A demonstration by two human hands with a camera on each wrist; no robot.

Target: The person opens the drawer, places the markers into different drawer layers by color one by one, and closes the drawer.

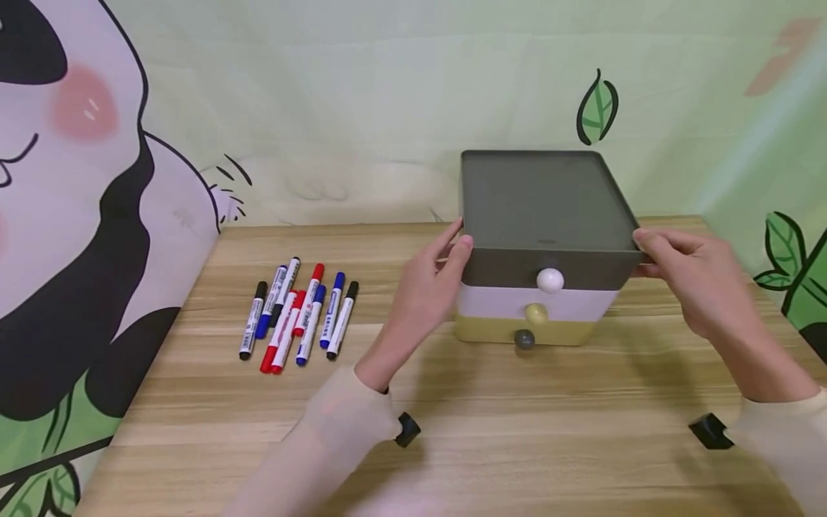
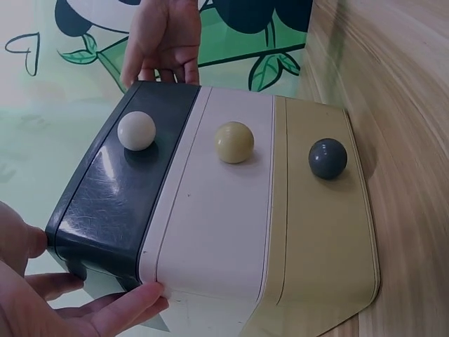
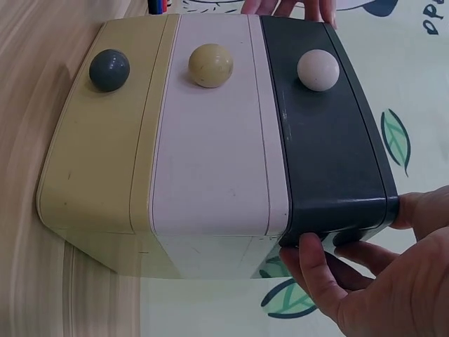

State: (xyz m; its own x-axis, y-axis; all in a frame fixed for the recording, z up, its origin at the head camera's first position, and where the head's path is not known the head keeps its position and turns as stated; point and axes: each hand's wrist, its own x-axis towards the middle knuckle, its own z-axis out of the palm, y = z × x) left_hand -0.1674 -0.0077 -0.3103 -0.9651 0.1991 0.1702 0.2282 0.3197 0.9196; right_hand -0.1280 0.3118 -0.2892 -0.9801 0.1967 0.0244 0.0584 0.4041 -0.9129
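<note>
Head view: there's a three-tier drawer box sitting on the wooden table, right of centre, with both hands on it. Left hand has its thumb at the near left corner of the dark top tier, right hand pinches the right edge, so both grips look closed down on the box. Knobs run white, yellowish, dark grey from top to bottom. Well off to the left there's a bunch of markers with red, blue and black caps, all lying on the table.

Left wrist cam: box shows up sideways, left thumb on the dark tier's edge and fingers bent along the side, one fingertip by the white middle tier. Right hand is over at the far side.

Right wrist cam: right thumb's at the dark tier's outer edge, fingers curled against its side, left fingertips just showing past the opposite side
</note>
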